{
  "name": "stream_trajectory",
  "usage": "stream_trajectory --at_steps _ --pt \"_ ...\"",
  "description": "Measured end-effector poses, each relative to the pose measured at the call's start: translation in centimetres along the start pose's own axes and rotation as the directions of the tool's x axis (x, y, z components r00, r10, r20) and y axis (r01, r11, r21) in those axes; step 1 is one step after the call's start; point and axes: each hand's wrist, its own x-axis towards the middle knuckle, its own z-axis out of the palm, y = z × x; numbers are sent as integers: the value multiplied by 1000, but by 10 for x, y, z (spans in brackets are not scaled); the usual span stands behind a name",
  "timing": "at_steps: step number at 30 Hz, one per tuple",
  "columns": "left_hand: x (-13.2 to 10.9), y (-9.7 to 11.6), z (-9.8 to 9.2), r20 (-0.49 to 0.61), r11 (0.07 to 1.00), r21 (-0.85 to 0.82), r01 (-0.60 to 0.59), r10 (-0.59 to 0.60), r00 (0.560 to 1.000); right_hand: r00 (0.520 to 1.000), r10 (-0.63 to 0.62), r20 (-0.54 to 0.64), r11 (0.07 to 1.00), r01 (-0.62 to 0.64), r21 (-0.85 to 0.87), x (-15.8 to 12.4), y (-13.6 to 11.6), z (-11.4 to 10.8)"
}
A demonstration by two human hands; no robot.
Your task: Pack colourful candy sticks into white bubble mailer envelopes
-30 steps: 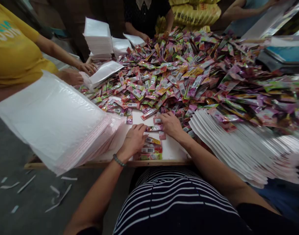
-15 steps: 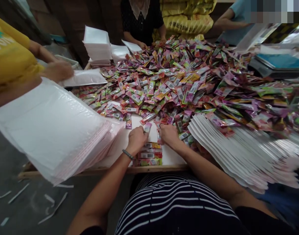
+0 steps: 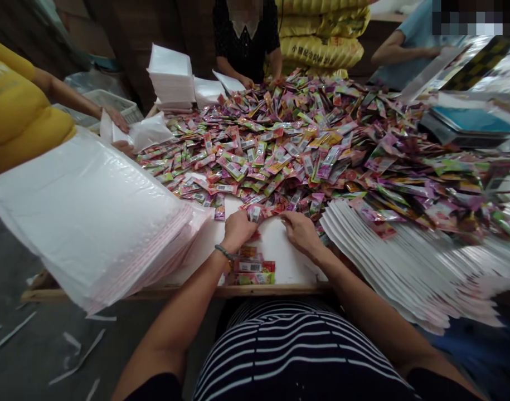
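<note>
My left hand (image 3: 239,229), with a beaded bracelet on the wrist, is closed on a small snack packet (image 3: 255,213) that shows a barcode. To its right, my right hand (image 3: 301,231) has its fingers pinched together at the near edge of the heap of snack packets (image 3: 275,145); whatever lies between the fingertips is too small to make out. Below my left hand, several packets (image 3: 255,277) lie flat in a short stack of rows on the white tabletop (image 3: 290,264), partly hidden by the hand and wrist.
White padded mailers (image 3: 83,206) overhang the table at left; more fanned mailers (image 3: 388,267) lie at right. A wooden rim (image 3: 275,289) edges the table. A scale (image 3: 474,120) stands back right. Co-workers are left, across and far right; one handles a white mailer (image 3: 152,131).
My right hand has shifted right, away from my left. The packet in my left hand has turned, and the upright packet beneath my right hand has gone from there. The left co-worker's second hand now shows.
</note>
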Motion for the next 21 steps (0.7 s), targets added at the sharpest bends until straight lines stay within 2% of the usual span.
stream_trajectory --at_steps 3,5,8,12,14,17,21 --pt "-9 -3 -21 -93 994 -70 -89 83 992 998 -53 36 987 58 -151 -8 4 -6" --pt "-20 -8 -33 -136 986 -21 -167 163 977 997 -65 34 977 71 -200 -3 1 -9" --pt "-33 -20 -37 -97 964 124 -235 248 964 991 -128 29 946 130 -297 17 -8 -8" --pt "-45 -39 -17 48 912 276 -303 302 952 963 -217 158 900 260 -351 48 -19 -3" --pt "-50 -46 -3 99 901 253 -352 338 936 955 -260 143 899 294 -326 58 -24 0" --pt "-59 -52 11 103 904 146 -401 389 915 943 -324 82 886 332 -323 70 -30 5" --pt "-64 -53 18 48 904 37 -427 425 904 904 -385 186 837 427 -342 91 -37 11"
